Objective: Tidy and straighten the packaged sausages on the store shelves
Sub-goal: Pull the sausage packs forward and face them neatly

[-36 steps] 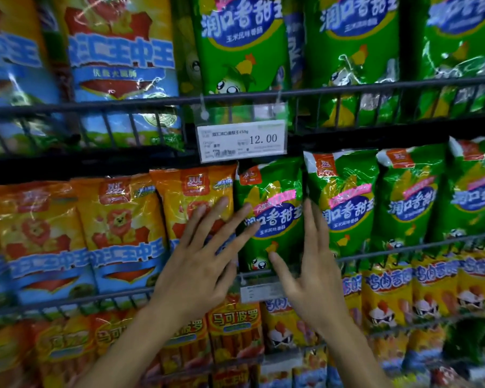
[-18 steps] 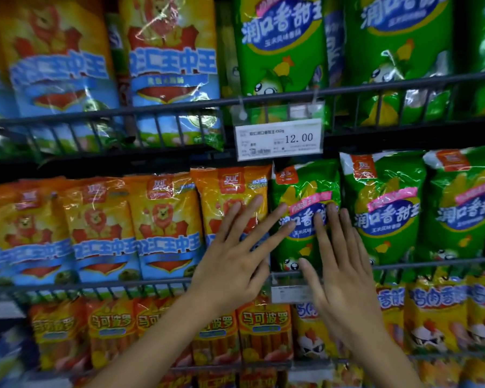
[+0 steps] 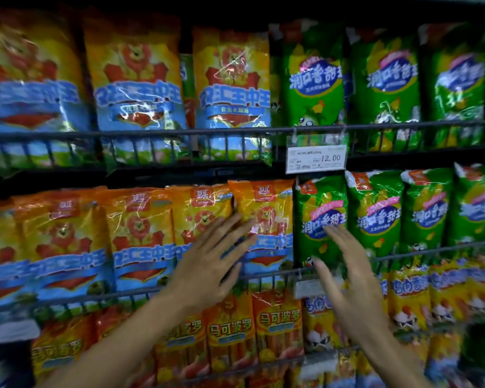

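Reaching with fingers spread, the left hand [image 3: 207, 264] touches an orange plastic sausage pack [image 3: 266, 217]; the right hand [image 3: 350, 278] hovers open beside a green plastic sausage pack [image 3: 319, 219].

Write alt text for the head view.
Two open hands reach toward the middle store shelf: the left hand over an orange sausage pack, the right hand before a green sausage pack. A price tag reading 12.00 hangs above.

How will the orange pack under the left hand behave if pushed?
The orange pack looks like glossy film, so probably slippery. It stands on end behind the wire rail, so likely tilts, not slides. Left hand lies open-fingered.
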